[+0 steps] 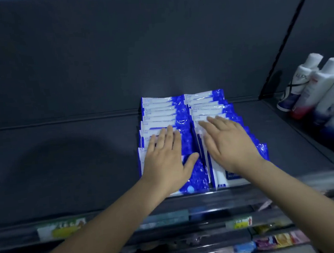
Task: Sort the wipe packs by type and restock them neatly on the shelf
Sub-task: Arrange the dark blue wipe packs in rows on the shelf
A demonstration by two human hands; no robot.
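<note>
Head view, the only one here: a dark shelf [64, 165] with a dark back panel, and the wipe packs sit a bit right of the middle of it. They're blue-and-white packs, all the same type as far as I can tell, standing on edge in two rows that touch side by side, running from the front lip back to the panel. The left row [160, 110] and the right row [206, 102] look about equally full. The print on the packs is too blurry to read.

The left hand [166, 158] lies flat, palm down, on the tops of the front packs of the left row, fingers straight and close together, thumb stuck out toward the gap between the rows. The right hand [227, 141] does the same on the right row, fingers straight and slightly fanned. Neither is pinching anything.

Past a slanted divider [287, 35] on the right is another bay holding white bottles [318, 89] with blue and red bottoms, standing packed together. A price label [61, 229] sits on the shelf's front strip, and small colourful packets [281, 240] lie on a lower shelf, pretty blurred.
</note>
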